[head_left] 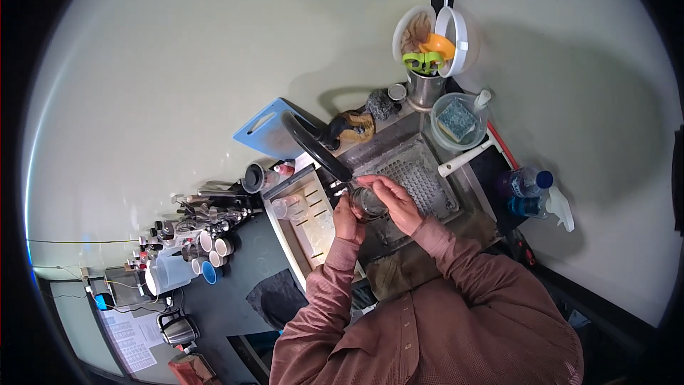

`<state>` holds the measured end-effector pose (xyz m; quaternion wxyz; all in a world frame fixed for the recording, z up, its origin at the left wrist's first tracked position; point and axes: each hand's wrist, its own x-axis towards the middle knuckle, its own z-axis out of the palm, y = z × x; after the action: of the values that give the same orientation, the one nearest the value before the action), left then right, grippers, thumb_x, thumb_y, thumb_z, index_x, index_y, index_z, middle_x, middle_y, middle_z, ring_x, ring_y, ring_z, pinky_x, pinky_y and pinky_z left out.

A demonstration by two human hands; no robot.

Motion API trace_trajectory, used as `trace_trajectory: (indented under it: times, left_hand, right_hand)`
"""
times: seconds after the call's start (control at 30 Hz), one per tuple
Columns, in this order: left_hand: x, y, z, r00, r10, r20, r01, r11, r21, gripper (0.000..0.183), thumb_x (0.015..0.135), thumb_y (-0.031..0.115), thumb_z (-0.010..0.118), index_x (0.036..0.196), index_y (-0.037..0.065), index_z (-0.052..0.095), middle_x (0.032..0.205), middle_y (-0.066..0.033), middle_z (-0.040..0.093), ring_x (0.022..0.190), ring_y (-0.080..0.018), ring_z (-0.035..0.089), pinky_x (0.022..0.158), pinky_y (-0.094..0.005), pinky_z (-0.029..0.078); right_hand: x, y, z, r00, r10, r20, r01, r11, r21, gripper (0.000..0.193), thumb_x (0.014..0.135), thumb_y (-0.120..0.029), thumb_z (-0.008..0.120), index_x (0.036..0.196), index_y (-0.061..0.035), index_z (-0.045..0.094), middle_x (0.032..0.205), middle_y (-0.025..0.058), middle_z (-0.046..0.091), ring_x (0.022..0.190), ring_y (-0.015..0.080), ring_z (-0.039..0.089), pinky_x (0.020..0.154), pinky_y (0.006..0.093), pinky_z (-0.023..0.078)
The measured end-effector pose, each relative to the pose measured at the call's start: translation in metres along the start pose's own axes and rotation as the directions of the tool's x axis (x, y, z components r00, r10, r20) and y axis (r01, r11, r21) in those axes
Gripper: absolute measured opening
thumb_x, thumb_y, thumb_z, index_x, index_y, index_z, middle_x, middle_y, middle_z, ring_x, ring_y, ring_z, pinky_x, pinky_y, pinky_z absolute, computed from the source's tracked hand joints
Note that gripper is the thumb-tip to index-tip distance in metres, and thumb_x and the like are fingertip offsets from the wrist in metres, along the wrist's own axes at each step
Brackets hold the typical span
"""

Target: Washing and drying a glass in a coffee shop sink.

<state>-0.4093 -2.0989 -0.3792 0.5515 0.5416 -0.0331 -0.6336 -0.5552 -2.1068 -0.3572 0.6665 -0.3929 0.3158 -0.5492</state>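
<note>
Under the spout of the black tap (315, 145), a clear round glass vessel (368, 203) is held over the sink (470, 182). My left hand (348, 222) is closed around its left side. From the right, my right hand (396, 204) presses against it with fingers curved over its upper side. Whether the vessel is a jar or a drinking glass I cannot tell, as my fingers cover part of it. A perforated mat (425, 184) lies on the sink bottom beyond my right hand.
Left of the sink, a slotted cream drying tray (324, 234) bears a clear plastic cup (288, 207). A blue cutting board (269, 130) leans behind. On the right are a tub with a sponge (457, 120), a squeegee (467, 160) and spray bottles (526, 182). A cloth (427, 252) covers the front edge.
</note>
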Motion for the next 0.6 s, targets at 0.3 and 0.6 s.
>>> trace_trajectory:
  times: [0.3,0.6]
  left_hand:
    - [0.008,0.066,0.022,0.839,0.086,0.538,-0.539,0.278,0.796,0.048,0.107,0.037,0.052,0.077,0.002,0.065,0.062,-0.005,0.062,0.05,-0.0142,0.06,0.047,-0.0283,0.045]
    - [-0.01,0.01,0.049,0.559,0.31,0.769,-0.699,-0.321,0.638,0.062,0.101,0.023,0.057,0.153,-0.002,0.034,0.152,-0.0315,0.04,0.137,-0.0465,0.046,0.111,-0.0455,0.043]
  right_hand:
    - [0.016,-0.001,-0.012,0.566,0.721,0.399,-0.822,0.462,0.331,0.052,0.096,-0.062,0.06,0.128,-0.0209,0.062,0.109,0.0043,0.071,0.089,0.0243,0.072,0.079,0.0474,0.057]
    - [0.016,0.05,0.003,0.847,0.532,0.018,-0.301,0.45,0.841,0.068,0.092,-0.074,0.054,0.128,-0.0178,0.064,0.132,0.0017,0.063,0.122,0.0177,0.058,0.105,0.0353,0.046]
